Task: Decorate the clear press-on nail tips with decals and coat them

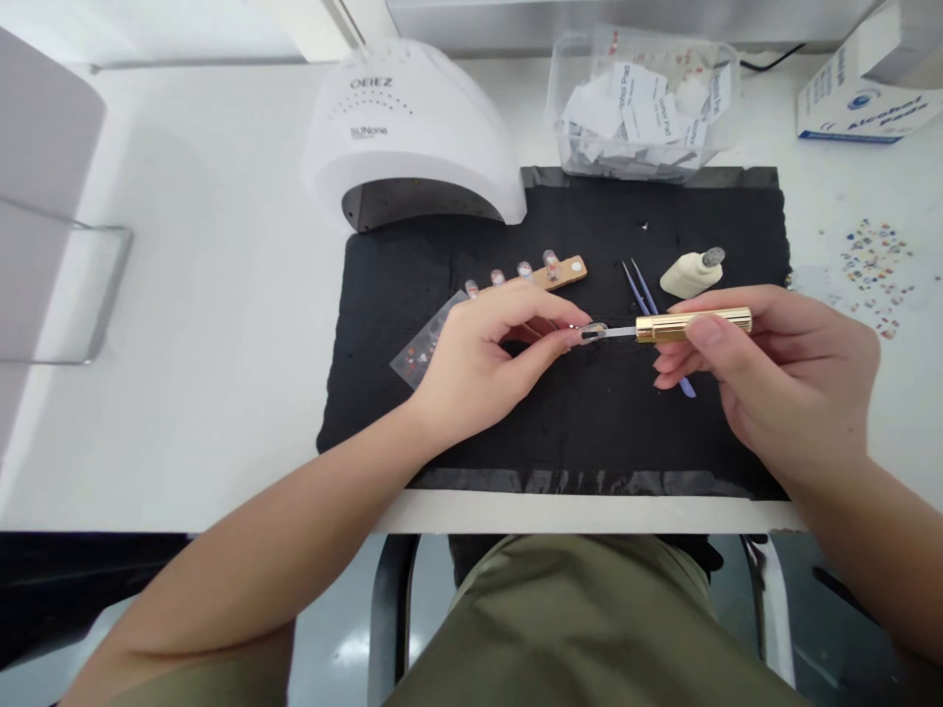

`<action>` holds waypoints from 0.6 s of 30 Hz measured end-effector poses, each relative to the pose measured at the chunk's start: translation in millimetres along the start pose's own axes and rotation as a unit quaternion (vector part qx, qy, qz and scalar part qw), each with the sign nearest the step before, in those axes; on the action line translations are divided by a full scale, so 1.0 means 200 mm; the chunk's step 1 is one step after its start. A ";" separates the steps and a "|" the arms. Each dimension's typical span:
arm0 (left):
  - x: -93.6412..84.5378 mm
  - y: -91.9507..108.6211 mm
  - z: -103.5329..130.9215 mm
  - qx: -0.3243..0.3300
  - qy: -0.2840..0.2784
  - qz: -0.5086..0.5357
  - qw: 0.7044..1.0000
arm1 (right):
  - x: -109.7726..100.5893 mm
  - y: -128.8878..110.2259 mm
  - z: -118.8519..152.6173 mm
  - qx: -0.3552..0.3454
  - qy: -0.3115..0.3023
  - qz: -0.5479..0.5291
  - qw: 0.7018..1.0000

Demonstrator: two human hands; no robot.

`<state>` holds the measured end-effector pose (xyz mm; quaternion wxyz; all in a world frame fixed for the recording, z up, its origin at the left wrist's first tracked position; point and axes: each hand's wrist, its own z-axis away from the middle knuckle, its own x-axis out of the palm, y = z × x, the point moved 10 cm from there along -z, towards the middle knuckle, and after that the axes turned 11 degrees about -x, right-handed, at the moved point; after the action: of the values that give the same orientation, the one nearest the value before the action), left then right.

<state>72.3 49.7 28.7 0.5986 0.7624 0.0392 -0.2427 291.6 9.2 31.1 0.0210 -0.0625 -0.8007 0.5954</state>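
Note:
Between thumb and fingers, my left hand [490, 349] pinches a clear false nail [595, 330] over the black mat [545, 432]. My right hand [792, 378] grips a nail polish brush [696, 325] by its gold cap, and the dark bristles meet the nail. A cream polish bottle [691, 275] lies tilted just beyond my right hand. Purple tweezers [642, 287] rest on the mat, partly covered by the brush and fingers. Behind my left hand is a wooden strip [569, 272] with several decorated false nails [525, 269]. A clear plastic bag [419, 352] with small pieces is partly under that hand.
A white nail lamp [419, 128] stands at the back left. Behind the mat sits a clear plastic bin [640, 162] of alcohol pad packets. At the right are an alcohol pads box [861, 98] and scattered small gems [876, 260].

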 end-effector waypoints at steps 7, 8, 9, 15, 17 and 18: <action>-0.01 0.01 0.00 0.002 0.005 -0.001 1.000 | -0.04 0.02 0.01 0.014 0.014 0.034 0.999; -0.01 0.01 0.00 -0.001 0.006 -0.003 1.000 | -0.04 0.01 0.01 0.011 0.018 0.035 0.999; -0.01 0.01 0.00 -0.003 0.006 -0.004 1.000 | -0.05 0.01 0.01 0.009 0.020 0.033 0.999; -0.01 0.01 0.00 -0.007 0.003 -0.004 1.000 | 0.00 -0.03 0.01 -0.013 -0.007 0.005 1.000; -0.01 -0.01 0.00 -0.016 0.003 -0.009 1.000 | 0.01 -0.03 0.01 -0.017 -0.016 0.002 1.000; -0.01 -0.01 0.00 -0.020 0.004 -0.012 1.000 | 0.02 -0.03 0.01 -0.018 -0.018 0.004 1.000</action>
<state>70.7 51.0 27.4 0.6105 0.7506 0.0555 -0.2465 287.9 6.2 36.0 0.0030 -0.0550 -0.8112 0.5821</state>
